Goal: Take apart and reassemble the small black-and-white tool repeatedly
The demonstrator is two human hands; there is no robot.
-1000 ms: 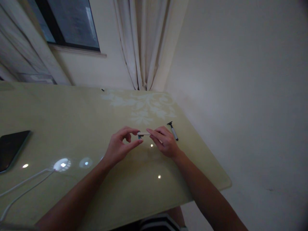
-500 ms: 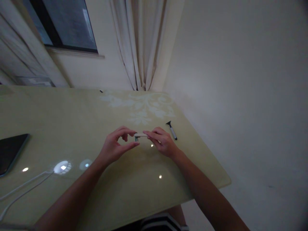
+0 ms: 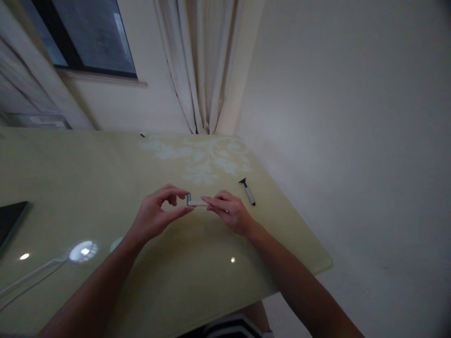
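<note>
pale-handled tool (image 3: 198, 203): hangs above the desk (image 3: 105, 188), clamped by the handle in the right hand (image 3: 230, 213); shows teal head (image 3: 188, 199), pinched by the left hand (image 3: 153, 213), now toward the far side instead of near; seems rolled over, offering another face.

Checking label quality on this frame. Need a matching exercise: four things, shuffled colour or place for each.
Things:
1. razor
2. flat device
3. cord
4. pale-handled item

Descriptions:
A. white, thin, lower left of the picture
B. handle in the right hand, teal head at the fingertips of the left hand
C. black and grey, lying beyond the right hand
D. black, cut off by the left picture edge

Pairs: 1-C, 2-D, 3-A, 4-B
</note>
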